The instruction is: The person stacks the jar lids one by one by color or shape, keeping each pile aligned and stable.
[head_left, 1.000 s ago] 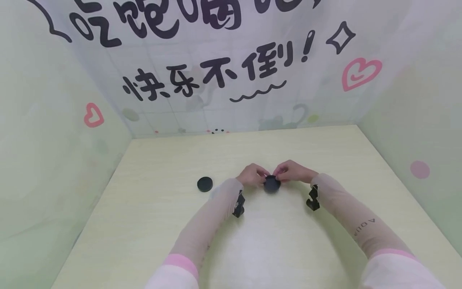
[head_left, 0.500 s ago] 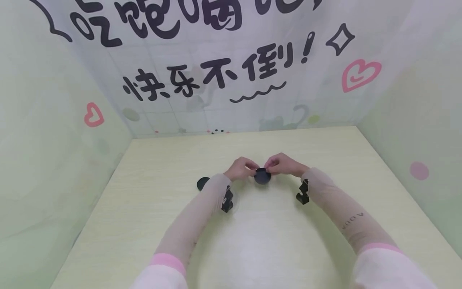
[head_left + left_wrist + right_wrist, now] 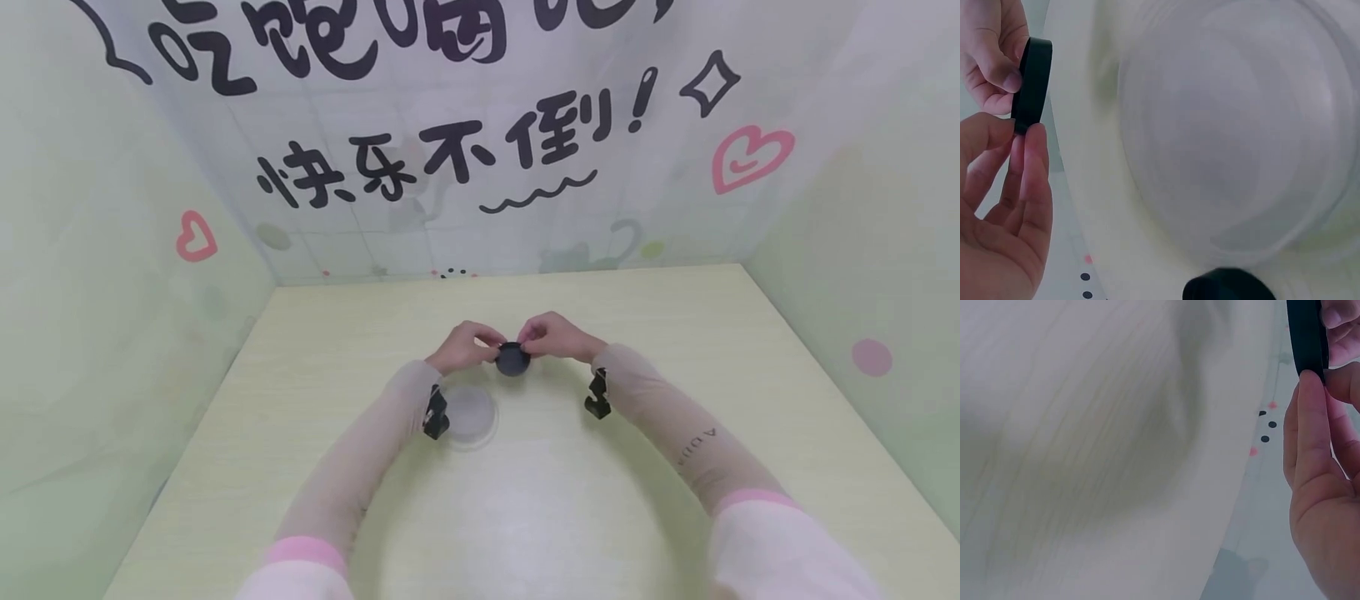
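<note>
A shallow black round lid (image 3: 513,360) is held up on its edge between both hands, over the back half of the table. My left hand (image 3: 463,348) pinches its left side between thumb and fingers, seen closely in the left wrist view. At the opposite side, my right hand (image 3: 558,337) pinches the rim the same way. Nearer me, by the left wrist, a clear round container (image 3: 472,414) stands on the table; it fills much of the left wrist view. Part of another black round piece (image 3: 1229,286) shows at that view's bottom, while the left forearm hides it in the head view.
The pale wood-look table (image 3: 525,508) has printed cloth walls at the back and both sides. Black camera mounts sit on both wrists, the left mount (image 3: 436,412) overlapping the clear container's edge in the head view.
Both hands have moved left together, still pinching the black lid. The left forearm now covers the second black piece, and the clear container has come into sight beside the left wrist.
</note>
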`<state>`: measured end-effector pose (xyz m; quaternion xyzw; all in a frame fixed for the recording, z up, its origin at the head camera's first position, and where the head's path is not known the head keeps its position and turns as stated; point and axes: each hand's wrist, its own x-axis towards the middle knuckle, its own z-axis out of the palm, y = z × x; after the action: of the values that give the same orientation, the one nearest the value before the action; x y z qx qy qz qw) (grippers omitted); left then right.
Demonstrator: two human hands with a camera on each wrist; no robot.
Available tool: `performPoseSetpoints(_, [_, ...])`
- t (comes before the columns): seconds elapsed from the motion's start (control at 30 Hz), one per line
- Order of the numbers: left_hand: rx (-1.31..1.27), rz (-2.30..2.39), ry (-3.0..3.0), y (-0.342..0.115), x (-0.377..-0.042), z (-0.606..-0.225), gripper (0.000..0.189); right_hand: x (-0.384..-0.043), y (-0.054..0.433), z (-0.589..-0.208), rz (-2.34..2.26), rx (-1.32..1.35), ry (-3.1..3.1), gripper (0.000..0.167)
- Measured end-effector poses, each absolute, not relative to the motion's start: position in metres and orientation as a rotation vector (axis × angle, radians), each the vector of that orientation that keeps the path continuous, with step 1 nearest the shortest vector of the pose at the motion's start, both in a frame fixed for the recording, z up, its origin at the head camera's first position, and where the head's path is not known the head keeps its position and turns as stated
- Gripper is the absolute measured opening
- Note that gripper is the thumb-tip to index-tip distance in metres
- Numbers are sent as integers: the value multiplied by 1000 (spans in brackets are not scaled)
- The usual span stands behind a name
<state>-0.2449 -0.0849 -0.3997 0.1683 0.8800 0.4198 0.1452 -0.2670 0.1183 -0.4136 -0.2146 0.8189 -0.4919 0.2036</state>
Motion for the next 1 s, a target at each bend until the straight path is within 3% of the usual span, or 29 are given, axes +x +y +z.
performPoseSetpoints(0.67, [354, 1220, 2593, -164, -239, -388, 26, -279, 32, -415, -1411, -614, 2283, 13])
performPoseSetpoints(1.0, [291, 1245, 2634, -189, -240, -403, 24, -277, 6, -421, -1466, -580, 2249, 15])
